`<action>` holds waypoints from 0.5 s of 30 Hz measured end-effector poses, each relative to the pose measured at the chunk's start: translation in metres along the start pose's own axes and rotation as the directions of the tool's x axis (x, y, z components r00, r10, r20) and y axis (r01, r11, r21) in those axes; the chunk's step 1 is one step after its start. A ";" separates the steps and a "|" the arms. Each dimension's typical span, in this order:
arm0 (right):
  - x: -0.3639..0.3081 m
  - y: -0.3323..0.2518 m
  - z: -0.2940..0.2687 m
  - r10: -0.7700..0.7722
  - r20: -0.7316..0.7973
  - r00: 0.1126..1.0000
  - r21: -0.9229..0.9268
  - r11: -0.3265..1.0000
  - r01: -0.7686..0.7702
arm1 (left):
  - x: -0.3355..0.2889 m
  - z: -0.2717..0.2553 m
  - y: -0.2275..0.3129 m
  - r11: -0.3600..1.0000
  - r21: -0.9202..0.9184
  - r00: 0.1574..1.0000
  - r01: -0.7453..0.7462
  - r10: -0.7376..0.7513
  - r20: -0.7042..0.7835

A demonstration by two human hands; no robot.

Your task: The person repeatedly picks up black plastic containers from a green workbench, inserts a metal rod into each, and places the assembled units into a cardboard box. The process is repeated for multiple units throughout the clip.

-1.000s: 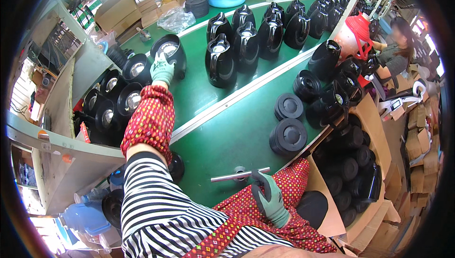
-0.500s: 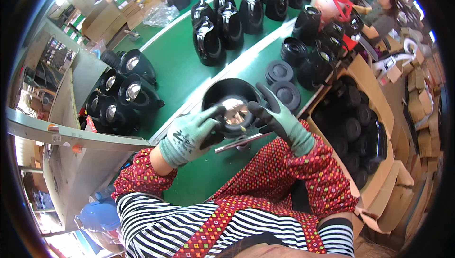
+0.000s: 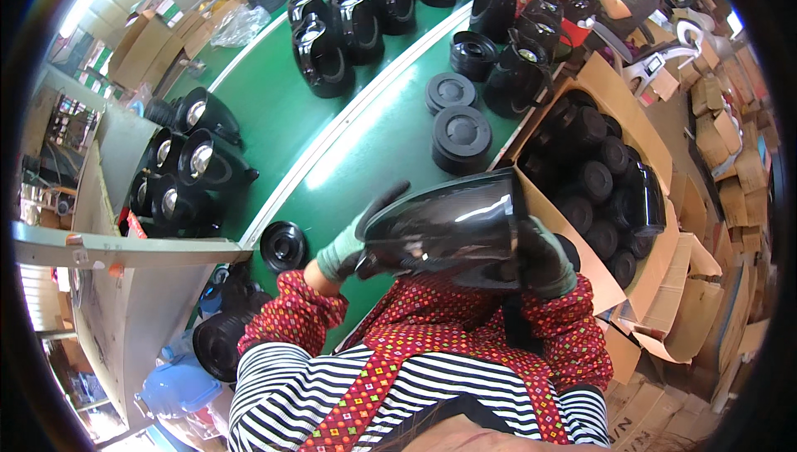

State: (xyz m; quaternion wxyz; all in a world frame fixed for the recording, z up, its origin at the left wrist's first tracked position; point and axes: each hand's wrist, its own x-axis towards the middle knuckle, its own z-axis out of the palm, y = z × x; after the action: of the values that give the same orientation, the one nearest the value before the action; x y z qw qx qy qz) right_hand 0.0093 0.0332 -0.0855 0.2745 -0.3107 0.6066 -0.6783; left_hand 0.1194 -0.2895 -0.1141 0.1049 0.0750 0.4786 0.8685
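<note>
Both gloved hands gripped a black kettle held sideways above the green bench — the left hand at its left end, the right hand at its right. A carton of black parts stood just right.

Open brown cardboard box of black parts at right, flattened cartons top left
</note>
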 end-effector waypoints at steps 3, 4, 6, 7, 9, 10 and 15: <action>0.021 0.002 0.024 0.388 0.171 0.906 0.442 0.792 -0.422 | -0.019 -0.021 -0.051 0.949 0.315 0.996 -0.032 0.058 -0.075; 0.034 -0.029 0.039 0.276 0.218 0.936 0.214 0.922 -0.322 | -0.026 -0.034 -0.068 0.917 0.394 0.991 -0.064 0.106 -0.084; 0.050 0.004 0.031 0.322 0.271 0.907 0.303 0.866 -0.398 | -0.021 -0.009 -0.050 0.966 -0.254 0.952 0.049 -0.122 -0.281; 0.060 0.029 0.024 0.273 0.137 0.952 0.199 0.934 -0.297 | -0.024 -0.013 -0.051 0.975 -0.219 0.946 0.038 -0.105 -0.305; 0.111 0.024 0.017 -0.148 -0.032 0.988 -0.558 0.823 0.105 | -0.036 -0.021 -0.048 0.991 -0.130 0.932 0.005 -0.052 -0.360; 0.129 0.030 0.012 -0.131 -0.113 0.985 -0.897 0.440 -0.045 | -0.042 -0.024 -0.047 0.994 -0.109 0.924 -0.009 -0.033 -0.382; 0.196 0.068 -0.013 0.143 -0.181 0.973 -0.984 -0.025 -0.179 | -0.048 -0.033 -0.043 0.999 -0.040 0.911 -0.014 -0.003 -0.412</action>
State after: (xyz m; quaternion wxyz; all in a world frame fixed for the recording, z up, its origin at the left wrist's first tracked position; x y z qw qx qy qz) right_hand -0.1299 -0.1127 -0.1368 0.0426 -0.3323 0.9421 -0.0171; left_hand 0.1634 -0.3062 -0.1695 0.0008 -0.1106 0.4713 0.8750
